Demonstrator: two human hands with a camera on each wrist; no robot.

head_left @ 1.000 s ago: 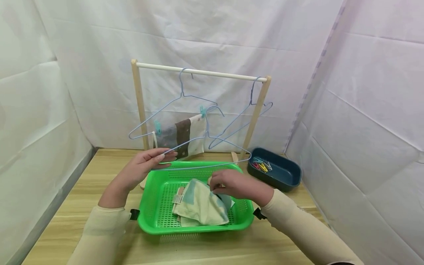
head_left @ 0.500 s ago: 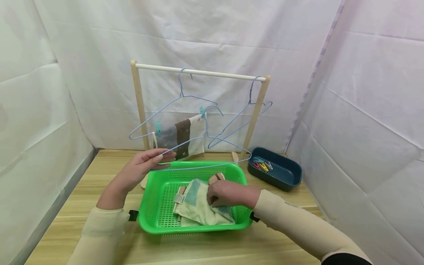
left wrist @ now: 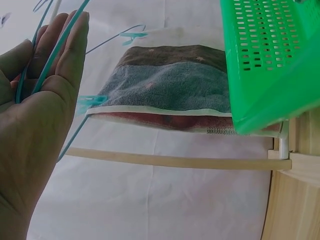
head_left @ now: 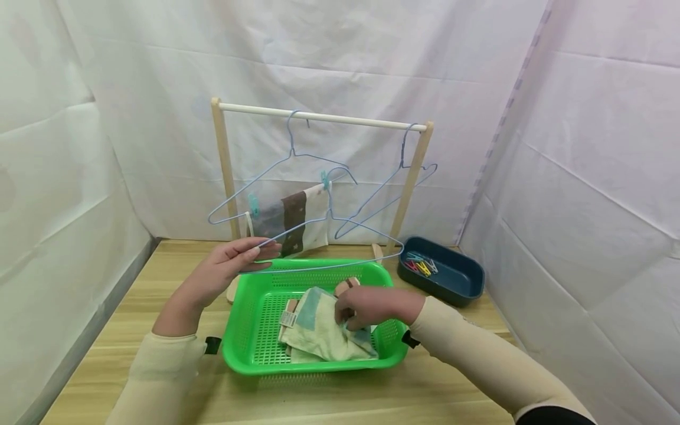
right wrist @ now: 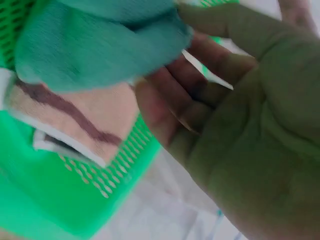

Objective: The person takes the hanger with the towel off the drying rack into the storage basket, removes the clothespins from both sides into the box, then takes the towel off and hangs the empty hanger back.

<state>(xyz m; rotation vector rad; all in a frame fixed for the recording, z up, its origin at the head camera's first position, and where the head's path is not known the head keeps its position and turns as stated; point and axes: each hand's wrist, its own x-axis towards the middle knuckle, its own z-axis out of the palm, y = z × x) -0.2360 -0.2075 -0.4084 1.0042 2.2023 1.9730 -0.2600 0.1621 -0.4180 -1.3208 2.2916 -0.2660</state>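
Note:
My left hand [head_left: 225,265] pinches a blue wire hanger [head_left: 330,215] at its left corner, holding it above the back of the green basket [head_left: 234,360]. In the left wrist view, two wires of the hanger pass between the thumb and the straight fingers. Over the basket, my right hand [head_left: 369,307] pinches a cream-and-teal towel [head_left: 321,336] near its upper right edge. The right wrist view shows thumb and fingertips on a teal part of this towel [right wrist: 105,50]. Beneath it lies a tan cloth with a brown stripe [right wrist: 75,115].
Behind the basket stands a wooden rack with a white rod [head_left: 255,110]. A hanger with a striped cloth [head_left: 294,218], clipped by teal pegs, hangs there. Another hanger [head_left: 372,198] hangs at the right post. A dark blue tray [head_left: 462,274] holds several coloured clothespins [head_left: 422,267].
My right hand has moved slightly left and down with the towel's edge, and the striped tan cloth behind it shows more. The left hand and its hanger have hardly moved.

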